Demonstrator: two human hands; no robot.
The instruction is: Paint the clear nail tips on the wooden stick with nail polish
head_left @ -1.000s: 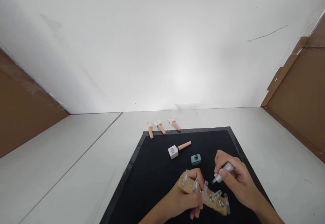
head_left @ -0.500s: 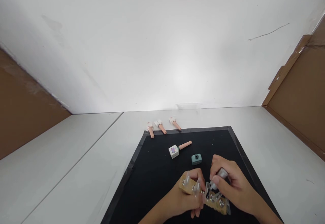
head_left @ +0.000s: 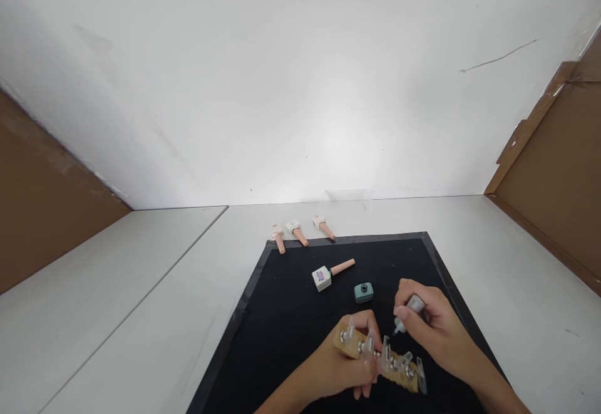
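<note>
My left hand [head_left: 350,361] is closed around a wooden nail-tip stand [head_left: 399,377], which slants across in front of the palm. Several clear nail tips [head_left: 385,350] stick up from its metal studs; the one at the right end looks teal-tinted. Between the thumb and fingers of my right hand [head_left: 436,323] is a nail polish brush [head_left: 407,315] with a grey cap. Its dark tip points down and left, just above a middle nail tip; I cannot tell if they touch. Beyond the hands, an uncapped teal nail polish bottle [head_left: 364,293] stands on the black mat [head_left: 291,326].
A white polish bottle with a pink cap [head_left: 322,279] lies on the mat. Three similar bottles [head_left: 297,231] lie along its far left edge. A white wall [head_left: 300,88] rises behind, with brown cardboard panels [head_left: 554,170] at both sides of the white table [head_left: 154,314].
My right hand has moved slightly up and right, lifting the brush away from the nail tips. My left hand still holds the stand in nearly the same place.
</note>
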